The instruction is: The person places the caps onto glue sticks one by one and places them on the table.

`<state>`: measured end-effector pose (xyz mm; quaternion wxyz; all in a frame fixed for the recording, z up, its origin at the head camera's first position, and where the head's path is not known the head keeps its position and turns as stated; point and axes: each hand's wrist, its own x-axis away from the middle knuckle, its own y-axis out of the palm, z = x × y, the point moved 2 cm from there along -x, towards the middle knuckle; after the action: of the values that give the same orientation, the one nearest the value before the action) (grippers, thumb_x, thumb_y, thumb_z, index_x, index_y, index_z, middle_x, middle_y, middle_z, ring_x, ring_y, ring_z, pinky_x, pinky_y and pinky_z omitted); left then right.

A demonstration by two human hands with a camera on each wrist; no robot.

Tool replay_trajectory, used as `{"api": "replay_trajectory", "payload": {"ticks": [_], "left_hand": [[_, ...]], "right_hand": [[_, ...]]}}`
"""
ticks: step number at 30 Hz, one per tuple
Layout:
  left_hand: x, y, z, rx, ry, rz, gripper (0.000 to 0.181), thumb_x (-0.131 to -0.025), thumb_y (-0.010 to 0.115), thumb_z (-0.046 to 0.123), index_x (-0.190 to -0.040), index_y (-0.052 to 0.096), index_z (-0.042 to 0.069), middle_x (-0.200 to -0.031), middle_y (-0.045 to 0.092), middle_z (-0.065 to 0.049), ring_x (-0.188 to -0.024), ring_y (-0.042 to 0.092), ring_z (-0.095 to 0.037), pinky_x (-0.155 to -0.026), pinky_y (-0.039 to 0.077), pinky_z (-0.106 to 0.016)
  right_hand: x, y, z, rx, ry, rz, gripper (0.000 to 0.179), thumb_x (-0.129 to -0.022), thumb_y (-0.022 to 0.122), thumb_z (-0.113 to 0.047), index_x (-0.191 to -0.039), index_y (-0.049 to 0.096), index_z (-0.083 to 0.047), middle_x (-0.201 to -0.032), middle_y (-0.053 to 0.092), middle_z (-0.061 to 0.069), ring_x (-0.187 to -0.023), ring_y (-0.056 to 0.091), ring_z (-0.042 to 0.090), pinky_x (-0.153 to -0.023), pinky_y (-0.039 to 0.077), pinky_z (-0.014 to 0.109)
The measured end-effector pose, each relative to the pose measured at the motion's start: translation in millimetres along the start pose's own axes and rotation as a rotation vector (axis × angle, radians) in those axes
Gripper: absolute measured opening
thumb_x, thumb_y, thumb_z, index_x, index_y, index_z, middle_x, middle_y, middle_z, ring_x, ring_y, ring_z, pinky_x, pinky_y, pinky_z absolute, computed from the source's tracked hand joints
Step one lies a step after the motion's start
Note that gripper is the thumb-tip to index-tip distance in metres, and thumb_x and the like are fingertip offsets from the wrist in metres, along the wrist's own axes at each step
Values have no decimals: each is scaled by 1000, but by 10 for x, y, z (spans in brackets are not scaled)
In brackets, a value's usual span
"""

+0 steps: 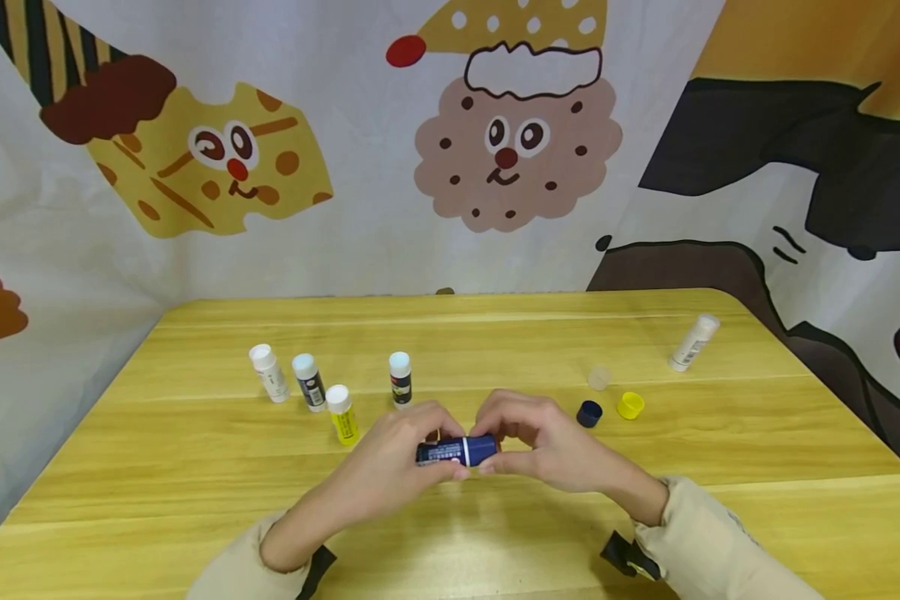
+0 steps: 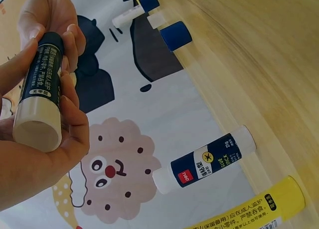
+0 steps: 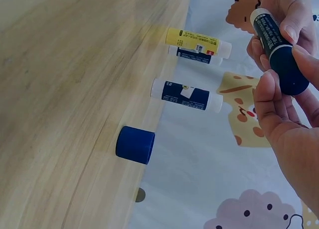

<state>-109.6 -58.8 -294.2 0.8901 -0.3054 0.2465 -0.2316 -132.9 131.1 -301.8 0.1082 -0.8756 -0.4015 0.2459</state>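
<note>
A glue stick (image 1: 442, 451) with a dark blue label is held sideways above the table between both hands. My left hand (image 1: 399, 450) grips its labelled body, and the white end (image 2: 37, 124) points out of that hand in the left wrist view. At the other end, the thumb and fingers of my right hand (image 1: 543, 433) pinch the blue cap (image 3: 289, 69), which sits against a white ring on the body. Nearest to the left hand stand a yellow glue stick (image 1: 342, 417) and a dark-labelled glue stick (image 1: 401, 379), both with white tops.
Farther left stand a white glue stick (image 1: 270, 373) and another dark-labelled one (image 1: 310, 383). Right of the hands lie a loose dark blue cap (image 1: 589, 414), a yellow cap (image 1: 631, 406) and a translucent cap (image 1: 598, 378). A white glue stick (image 1: 693, 343) stands at the far right.
</note>
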Motion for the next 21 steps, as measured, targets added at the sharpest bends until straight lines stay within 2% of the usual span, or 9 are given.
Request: {"api": "replay_trajectory", "payload": {"ticks": [21], "left_hand": [[-11,-8,11,-8,-17,8,22,-74,75,13,-90,62,6,-88,60,0,-75,54,-8,-63,47,-20]], "right_hand": [[-15,4,-20,7,-9,8,22,-81,65,1,-102,58,0,-96,54,12,-83,54,17,-70,52,31]]}}
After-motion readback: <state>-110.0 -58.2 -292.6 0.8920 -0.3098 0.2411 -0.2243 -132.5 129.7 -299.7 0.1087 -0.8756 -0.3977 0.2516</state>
